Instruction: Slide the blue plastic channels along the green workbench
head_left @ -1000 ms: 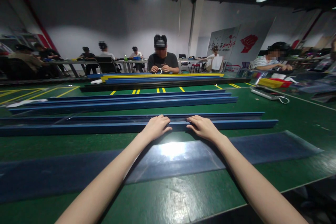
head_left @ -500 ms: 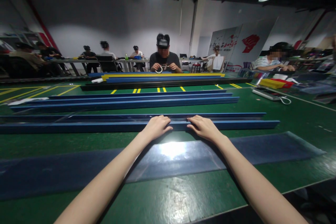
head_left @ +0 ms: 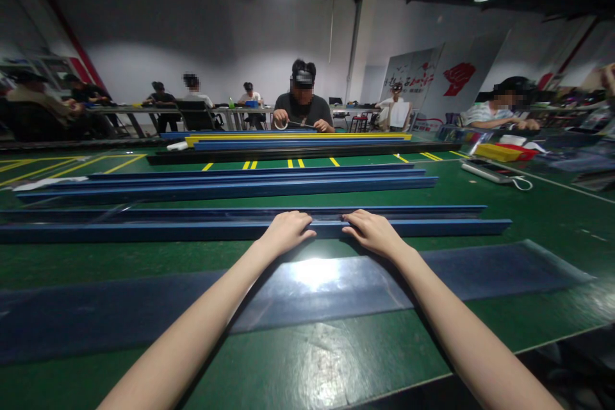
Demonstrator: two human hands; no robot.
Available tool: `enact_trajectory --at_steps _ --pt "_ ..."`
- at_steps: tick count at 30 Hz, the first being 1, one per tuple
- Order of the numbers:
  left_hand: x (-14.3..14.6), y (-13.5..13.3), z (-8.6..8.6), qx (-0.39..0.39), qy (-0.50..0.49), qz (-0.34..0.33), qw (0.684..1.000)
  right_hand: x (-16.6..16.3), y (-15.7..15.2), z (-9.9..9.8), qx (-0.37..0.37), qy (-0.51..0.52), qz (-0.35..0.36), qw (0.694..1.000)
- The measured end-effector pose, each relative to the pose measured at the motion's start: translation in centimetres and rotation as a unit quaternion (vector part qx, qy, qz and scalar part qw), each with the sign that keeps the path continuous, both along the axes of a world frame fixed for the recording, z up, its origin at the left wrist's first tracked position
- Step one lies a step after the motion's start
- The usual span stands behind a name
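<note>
A long blue channel rail (head_left: 144, 231) lies across the green table (head_left: 336, 359) in front of me. My left hand (head_left: 287, 232) rests on its near edge, fingers curled over the top. A short gap to the right, my right hand (head_left: 372, 232) grips the same edge the same way. Between me and the rail lies a long dark blue glossy sheet (head_left: 480, 272), flat on the table, with my forearms stretched over it.
More blue rails (head_left: 230, 187) lie in parallel further back, then a blue, yellow and black stack (head_left: 298, 141). A person sits opposite handling a tape roll (head_left: 281, 125). A white power strip (head_left: 490, 172) and a yellow tray (head_left: 500, 152) sit at the right. Other people work at tables behind.
My hands and the rail have stayed where they were. The person opposite has raised their hands and pulled a strip from the tape roll.
</note>
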State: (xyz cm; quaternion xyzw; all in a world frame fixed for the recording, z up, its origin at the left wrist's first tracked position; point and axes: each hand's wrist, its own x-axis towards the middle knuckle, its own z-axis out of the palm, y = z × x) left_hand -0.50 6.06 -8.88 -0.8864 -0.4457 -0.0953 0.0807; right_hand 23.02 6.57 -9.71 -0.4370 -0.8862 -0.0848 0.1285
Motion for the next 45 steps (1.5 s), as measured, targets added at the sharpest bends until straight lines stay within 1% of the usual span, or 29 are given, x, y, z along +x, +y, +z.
enact_trajectory --at_steps 7,14,21,34,45 --pt "0.01 0.12 -0.21 0.001 0.003 0.000 1.000 -0.02 0.00 0.14 0.000 -0.003 0.007 1.000" --pt "0.09 -0.04 -0.05 0.002 0.009 0.003 1.000 -0.09 -0.05 0.17 -0.007 -0.004 -0.003 1.000" --pt "0.05 -0.01 0.01 -0.011 0.005 0.004 1.000 0.00 0.05 0.06 0.004 -0.004 0.012 1.000" --pt "-0.29 0.36 -0.26 -0.035 -0.045 -0.018 0.998 -0.07 -0.03 0.13 -0.009 -0.004 0.003 1.000" --pt "-0.52 0.52 -0.42 -0.018 -0.062 -0.045 0.997 -0.06 -0.06 0.09 -0.008 -0.005 0.001 1.000"
